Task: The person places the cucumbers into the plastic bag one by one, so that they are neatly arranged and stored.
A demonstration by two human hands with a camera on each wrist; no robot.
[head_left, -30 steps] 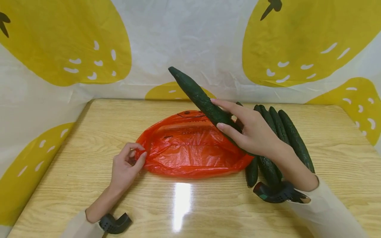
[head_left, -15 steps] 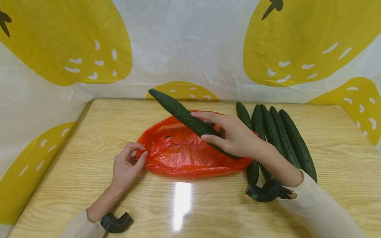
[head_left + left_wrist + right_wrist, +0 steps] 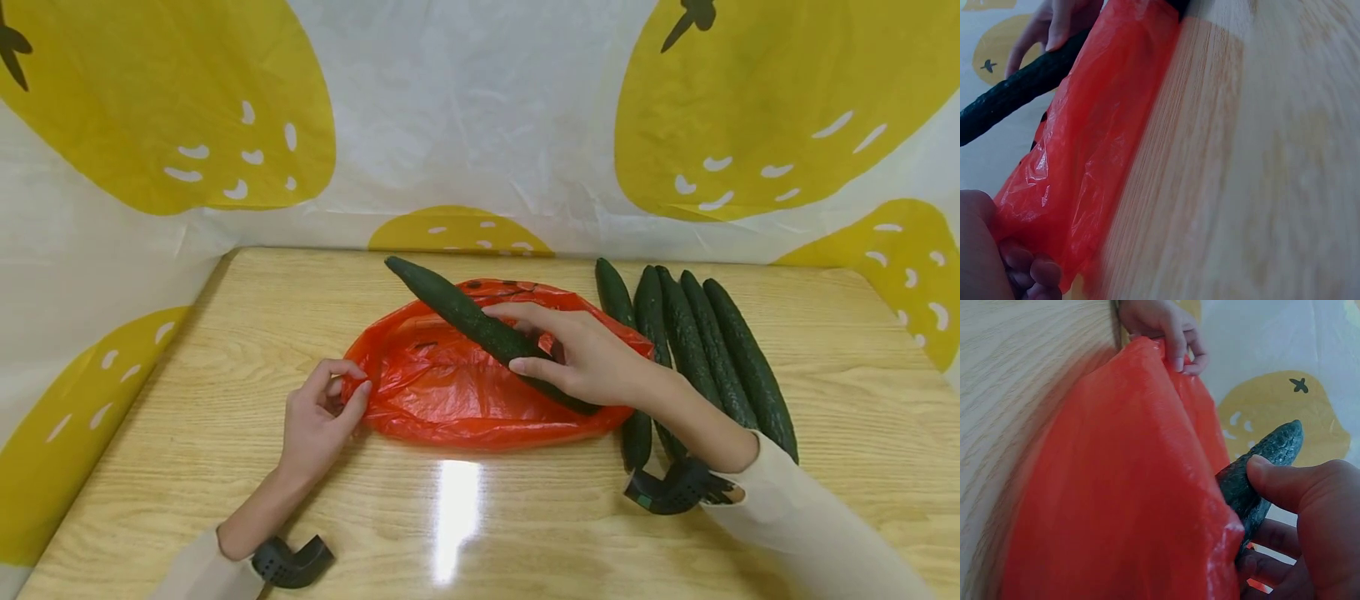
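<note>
A red plastic bag lies on the table with its mouth spread wide. My left hand pinches the bag's left edge between thumb and fingers. In my right hand is a dark green cucumber, gripped around its middle with the thumb on the near side. It slants over the bag's mouth: the lower right end is inside the rim, while the upper left end sticks out past the far rim. The right wrist view shows the bag's wall hiding the cucumber's lower part.
Several more cucumbers lie side by side to the right of the bag, partly under my right forearm. The wooden table ends at a wall covering printed with yellow fruit shapes.
My right hand has carried the cucumber left and down, and its lower end has gone inside the bag's rim. The left hand keeps its pinch on the bag in the same place.
</note>
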